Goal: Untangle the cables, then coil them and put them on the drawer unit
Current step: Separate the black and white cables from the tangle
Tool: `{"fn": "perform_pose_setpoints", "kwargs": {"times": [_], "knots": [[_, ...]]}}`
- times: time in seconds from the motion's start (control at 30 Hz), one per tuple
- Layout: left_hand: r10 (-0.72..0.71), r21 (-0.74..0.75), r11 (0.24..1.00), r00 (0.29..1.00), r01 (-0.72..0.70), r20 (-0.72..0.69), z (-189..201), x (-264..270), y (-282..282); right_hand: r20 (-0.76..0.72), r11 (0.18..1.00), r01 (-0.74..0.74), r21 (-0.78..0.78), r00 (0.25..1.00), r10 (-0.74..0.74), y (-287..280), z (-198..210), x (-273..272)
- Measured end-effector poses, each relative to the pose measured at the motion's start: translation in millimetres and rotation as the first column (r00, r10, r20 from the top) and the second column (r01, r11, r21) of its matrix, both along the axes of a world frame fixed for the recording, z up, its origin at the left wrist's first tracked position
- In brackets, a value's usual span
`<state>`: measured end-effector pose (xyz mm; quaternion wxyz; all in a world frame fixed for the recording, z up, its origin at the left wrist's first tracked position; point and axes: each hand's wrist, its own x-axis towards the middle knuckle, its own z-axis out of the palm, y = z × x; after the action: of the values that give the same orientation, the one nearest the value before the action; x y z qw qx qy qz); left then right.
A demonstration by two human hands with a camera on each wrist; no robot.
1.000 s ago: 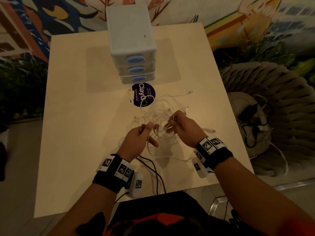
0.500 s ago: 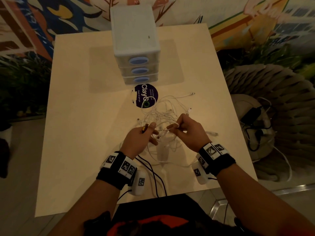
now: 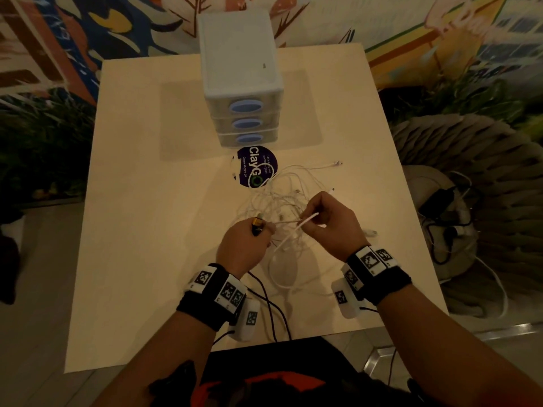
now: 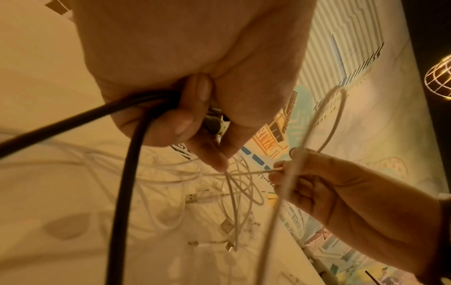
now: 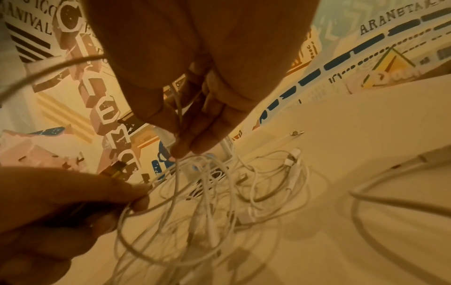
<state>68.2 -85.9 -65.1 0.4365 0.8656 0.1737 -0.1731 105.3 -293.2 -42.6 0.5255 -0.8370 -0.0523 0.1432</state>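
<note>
A tangle of white cables [image 3: 282,198] [image 5: 219,192] lies on the table in front of the drawer unit [image 3: 239,74], a small white unit with three blue-handled drawers. My left hand [image 3: 249,239] [image 4: 195,115] grips a black cable [image 4: 122,173] with its plug [image 3: 258,224] sticking up, and its fingertips pinch a thin white strand. My right hand [image 3: 329,221] [image 5: 185,115] pinches a loop of white cable [image 3: 305,221] [image 4: 324,123] lifted above the tangle. A taut white strand runs between the two hands.
A round purple sticker [image 3: 256,168] lies on the table [image 3: 141,230] between the drawers and the tangle. Loose plug ends [image 3: 338,163] stick out to the right. A woven chair [image 3: 470,201] with dark chargers stands right of the table.
Both hands have risen slightly and drawn apart. The right hand now holds a lifted loop of white cable, and the strand between the hands is pulled straighter.
</note>
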Motion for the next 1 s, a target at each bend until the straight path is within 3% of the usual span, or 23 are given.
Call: {"fn": "perform_pose_setpoints", "kwargs": {"times": [0.23,0.5,0.83,1.0], "knots": [[0.033,0.074,0.997,0.999,-0.034,0.010,-4.4,-0.4,7.2,-0.026,0.978,0.162,0.134,0.987,-0.160,-15.1,4.7,6.3],[0.056,0.161,0.985,0.998,-0.062,0.041,-6.8,-1.7,6.5,-0.043,0.957,0.131,0.259,0.991,-0.124,-19.7,11.0,4.6],[0.096,0.179,0.978,0.994,-0.104,0.050,-11.5,-0.7,12.5,-0.041,0.908,0.204,0.366,0.978,-0.203,-28.7,11.1,10.6],[0.087,0.131,0.985,0.974,-0.115,0.208,-0.4,-5.7,4.5,-0.062,0.897,0.217,0.385,0.976,-0.209,-26.9,14.1,9.6]]}}
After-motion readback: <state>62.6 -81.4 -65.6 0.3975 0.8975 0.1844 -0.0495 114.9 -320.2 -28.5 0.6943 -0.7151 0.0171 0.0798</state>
